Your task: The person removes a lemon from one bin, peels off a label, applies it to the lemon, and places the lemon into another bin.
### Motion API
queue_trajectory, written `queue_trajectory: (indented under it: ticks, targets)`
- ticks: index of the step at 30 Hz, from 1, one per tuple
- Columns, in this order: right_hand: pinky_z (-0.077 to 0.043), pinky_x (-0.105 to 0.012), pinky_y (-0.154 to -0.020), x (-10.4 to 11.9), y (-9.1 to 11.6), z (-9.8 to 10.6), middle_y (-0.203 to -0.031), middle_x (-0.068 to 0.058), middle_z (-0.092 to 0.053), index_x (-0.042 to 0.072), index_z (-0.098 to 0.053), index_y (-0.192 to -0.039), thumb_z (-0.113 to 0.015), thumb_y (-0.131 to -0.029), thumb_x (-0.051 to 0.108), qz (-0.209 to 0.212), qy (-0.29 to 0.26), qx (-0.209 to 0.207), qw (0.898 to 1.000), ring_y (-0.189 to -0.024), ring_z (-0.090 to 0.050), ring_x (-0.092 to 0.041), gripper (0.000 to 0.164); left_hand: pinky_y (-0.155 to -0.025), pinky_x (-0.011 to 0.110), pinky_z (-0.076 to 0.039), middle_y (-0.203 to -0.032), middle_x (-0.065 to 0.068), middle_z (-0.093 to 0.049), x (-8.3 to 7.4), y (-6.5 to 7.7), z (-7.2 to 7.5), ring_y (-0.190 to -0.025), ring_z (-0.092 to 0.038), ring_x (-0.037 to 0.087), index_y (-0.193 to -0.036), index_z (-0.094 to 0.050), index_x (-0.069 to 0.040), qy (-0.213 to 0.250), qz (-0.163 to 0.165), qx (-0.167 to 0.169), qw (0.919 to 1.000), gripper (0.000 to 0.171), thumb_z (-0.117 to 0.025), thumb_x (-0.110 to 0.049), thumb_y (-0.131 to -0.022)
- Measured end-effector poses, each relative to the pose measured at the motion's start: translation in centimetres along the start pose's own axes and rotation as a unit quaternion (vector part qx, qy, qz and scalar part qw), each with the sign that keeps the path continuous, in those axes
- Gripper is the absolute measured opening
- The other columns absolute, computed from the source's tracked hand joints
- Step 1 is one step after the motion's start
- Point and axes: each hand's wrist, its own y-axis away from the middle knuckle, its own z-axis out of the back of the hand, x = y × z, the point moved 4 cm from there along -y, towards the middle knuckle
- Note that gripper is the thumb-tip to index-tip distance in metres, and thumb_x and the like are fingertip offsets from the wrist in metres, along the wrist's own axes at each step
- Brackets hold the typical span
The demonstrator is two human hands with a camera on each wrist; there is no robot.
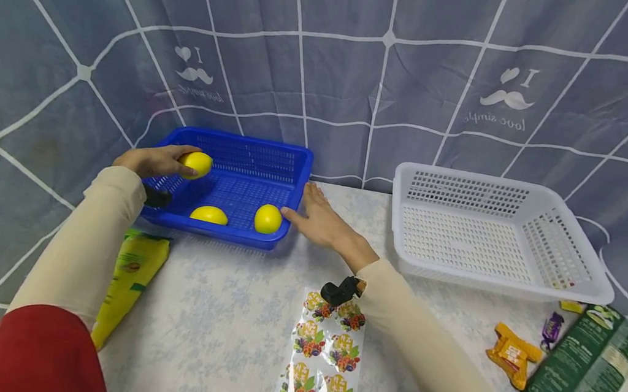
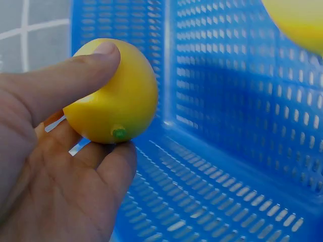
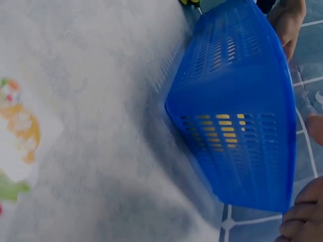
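In the head view my left hand grips a yellow lemon over the left end of the blue basket. The left wrist view shows the thumb across the top of this lemon and the fingers beneath it, its green stem end facing out. Two more lemons lie in the basket, one lemon near the front wall and another lemon by the right front corner. My right hand is at the basket's right rim, fingers extended, thumb tip by the corner; it holds nothing.
A white basket stands to the right. Before it lie an orange packet, a purple-wrapped sweet and a green bag. A yellow-green packet lies under my left arm, a fruit sticker sheet front centre. Behind hangs a grey-blue curtain.
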Motion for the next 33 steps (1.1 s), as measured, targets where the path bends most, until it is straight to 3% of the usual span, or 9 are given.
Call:
queue_trajectory:
  ticks: [4,10,15,20,25,33]
  targets:
    - [-0.002,-0.036,-0.12,-0.6,0.9,1.0,-0.163,-0.013,0.001,0.001,-0.004,-0.156,-0.042,-0.102,0.05,0.017,0.024,-0.003,1.0,-0.15,0.003,-0.022,0.082,-0.108,0.068,-0.019,-0.151,0.031,-0.018,-1.7,0.5,-0.2,-0.131,-0.025,0.048,-0.157,-0.007,-0.005,0.004,-0.017,-0.003,0.9998,0.075,-0.054,-0.024,-0.102]
    - [-0.013,-0.04,-0.12,-1.6,2.2,2.7,-0.162,-0.011,-0.017,0.001,-0.021,-0.155,-0.058,-0.099,0.036,0.031,0.046,-0.014,0.998,-0.149,-0.015,-0.025,0.075,-0.109,0.064,-0.024,-0.155,0.025,-0.019,-5.3,0.4,-1.5,-0.131,-0.029,0.043,-0.159,-0.01,-0.014,0.009,-0.052,-0.005,0.9986,0.075,-0.056,-0.027,-0.101]
    - [-0.023,-0.039,-0.118,-2.0,3.2,3.9,-0.159,-0.012,-0.026,0.004,-0.027,-0.154,-0.066,-0.095,0.031,0.052,0.042,-0.021,0.998,-0.146,-0.025,-0.027,0.076,-0.112,0.06,-0.023,-0.158,0.021,-0.019,-9.0,0.6,-3.0,-0.138,-0.026,0.039,-0.159,-0.012,-0.015,0.005,-0.106,0.002,0.9943,0.074,-0.056,-0.025,-0.101]
    - [-0.029,-0.039,-0.115,-2.2,4.2,5.4,-0.157,-0.009,-0.032,0.007,-0.03,-0.154,-0.07,-0.092,0.03,0.06,0.027,-0.043,0.997,-0.142,-0.032,-0.026,0.076,-0.114,0.055,-0.025,-0.155,0.017,-0.028,-12.9,0.6,-4.9,-0.137,-0.031,0.034,-0.159,-0.015,-0.015,0.016,-0.177,0.023,0.9837,0.071,-0.057,-0.02,-0.101]
    - [-0.031,-0.043,-0.114,-2.6,5.3,6.7,-0.156,-0.004,-0.035,0.015,-0.03,-0.155,-0.07,-0.092,0.033,0.039,0.006,-0.056,0.998,-0.141,-0.035,-0.025,0.077,-0.113,0.051,-0.029,-0.149,0.014,-0.036,-16.0,0.5,-7.4,-0.127,-0.039,0.03,-0.158,-0.021,-0.017,0.017,-0.229,0.048,0.9722,0.068,-0.058,-0.017,-0.1]
    - [-0.033,-0.048,-0.112,-4.0,7.3,8.0,-0.156,0.0,-0.034,0.027,-0.028,-0.156,-0.071,-0.09,0.042,0.02,0.004,-0.071,0.997,-0.141,-0.036,-0.026,0.08,-0.11,0.051,-0.034,-0.149,0.017,-0.035,-19.5,0.1,-11.5,-0.126,-0.042,0.032,-0.158,-0.02,-0.012,0.009,-0.306,0.092,0.9475,0.066,-0.055,-0.013,-0.101]
